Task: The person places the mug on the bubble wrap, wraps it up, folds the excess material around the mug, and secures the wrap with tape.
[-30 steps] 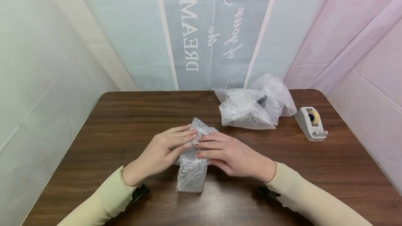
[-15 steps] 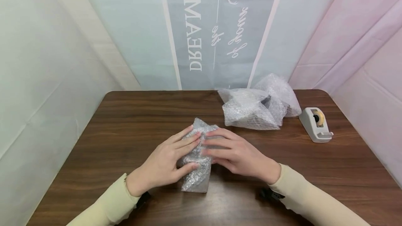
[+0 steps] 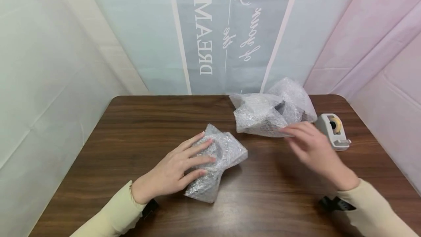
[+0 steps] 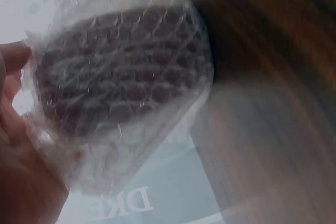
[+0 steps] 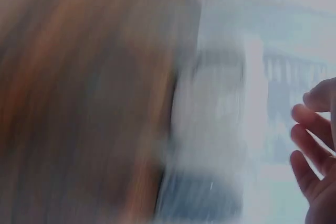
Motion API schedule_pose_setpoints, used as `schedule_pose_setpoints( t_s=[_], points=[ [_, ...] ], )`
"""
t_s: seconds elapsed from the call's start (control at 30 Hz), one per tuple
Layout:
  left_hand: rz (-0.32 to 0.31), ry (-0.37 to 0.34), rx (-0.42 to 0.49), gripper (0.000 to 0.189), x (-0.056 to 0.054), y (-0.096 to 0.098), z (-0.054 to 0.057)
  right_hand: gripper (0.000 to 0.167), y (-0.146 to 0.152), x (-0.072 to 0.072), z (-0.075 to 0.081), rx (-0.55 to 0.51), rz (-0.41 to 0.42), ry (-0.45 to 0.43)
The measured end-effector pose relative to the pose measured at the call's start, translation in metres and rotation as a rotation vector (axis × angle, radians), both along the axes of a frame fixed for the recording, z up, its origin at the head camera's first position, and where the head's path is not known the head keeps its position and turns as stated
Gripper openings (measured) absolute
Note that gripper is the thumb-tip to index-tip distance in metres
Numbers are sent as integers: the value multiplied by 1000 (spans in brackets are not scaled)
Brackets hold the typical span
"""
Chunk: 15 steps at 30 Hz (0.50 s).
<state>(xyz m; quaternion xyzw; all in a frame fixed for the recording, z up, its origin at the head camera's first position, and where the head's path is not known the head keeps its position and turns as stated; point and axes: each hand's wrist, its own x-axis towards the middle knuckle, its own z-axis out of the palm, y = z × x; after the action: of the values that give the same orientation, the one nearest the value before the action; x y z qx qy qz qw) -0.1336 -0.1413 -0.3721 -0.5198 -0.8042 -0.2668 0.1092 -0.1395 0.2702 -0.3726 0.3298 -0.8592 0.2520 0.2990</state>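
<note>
A bubble-wrapped package [image 3: 227,151] lies near the middle of the table, with a flap of the wrap spread to the right. My left hand [image 3: 184,165] rests on its left part, fingers extended over the plastic. Through the bubbles in the left wrist view, a dark object inside the bubble wrap [image 4: 123,72] shows; its kind cannot be made out. Blurred, my right hand [image 3: 312,149] is off the package, holding nothing, its fingers loosely bent. It is close to the white tape dispenser [image 3: 338,136] and in front of the other bubble wrap.
Crumpled bubble wrap [image 3: 263,114] lies at the back right of the wooden table [image 3: 148,120], left of the tape dispenser. A printed curtain [image 3: 227,46] hangs behind the table's back edge, and pale cloth walls [image 3: 49,65] stand at both sides.
My right hand has left the package and moved right toward the tape dispenser. The package's right flap has opened outward. My left hand has stayed on the wrap, its fingers spread over it.
</note>
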Motion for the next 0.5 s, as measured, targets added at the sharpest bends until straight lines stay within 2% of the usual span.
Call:
schedule_pose_setpoints(
  t_s=[0.13, 0.2, 0.27, 0.37, 0.5],
  points=[
    [-93, -59, -16, 33, -10, -5, 5, 28, 58, 1, 2, 51, -321, -127],
    [-138, -119, -35, 33, -15, -7, 9, 32, 83, 1, 3, 55, -479, -235],
    [-175, -183, -63, 34, -20, -10, 13, 37, 105, 2, 1, 47, -591, -357],
    [-213, -260, -107, 34, -25, -14, 20, 52, 129, 2, -6, 66, -671, -518],
    [-229, -305, -158, 33, -26, -17, 29, 65, 143, 0, -16, 117, -679, -627]
  ],
)
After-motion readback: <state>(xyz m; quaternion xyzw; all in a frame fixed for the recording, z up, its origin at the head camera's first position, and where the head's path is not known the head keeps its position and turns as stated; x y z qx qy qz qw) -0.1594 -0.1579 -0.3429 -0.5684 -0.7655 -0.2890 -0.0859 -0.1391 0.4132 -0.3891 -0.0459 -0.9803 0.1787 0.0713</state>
